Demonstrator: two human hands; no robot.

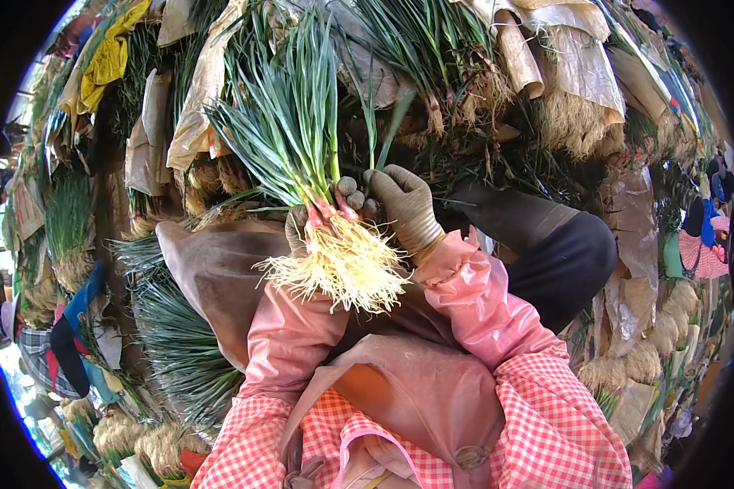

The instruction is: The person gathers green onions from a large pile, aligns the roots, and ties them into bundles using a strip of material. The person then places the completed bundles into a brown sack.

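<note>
My left hand (298, 227), in a dirty glove, is closed around a bunch of green-leaved plants with reddish stems (324, 211) and pale stringy roots (355, 269). The roots hang towards me over my lap and hide much of this hand. My gloved right hand (397, 198) is at the right side of the bunch, its fingertips pinching a thin green leaf or stalk (372, 137) that stands upright. Both hands are above a brown apron (232, 269) spread across my legs.
A heap of similar plants (183, 342) lies at my left. Ahead are more rooted bunches (434, 61) and brown sheets (581, 67). Other rooted bundles (630, 367) line the right. Co-workers sit at the far left (55, 348) and far right (703, 238).
</note>
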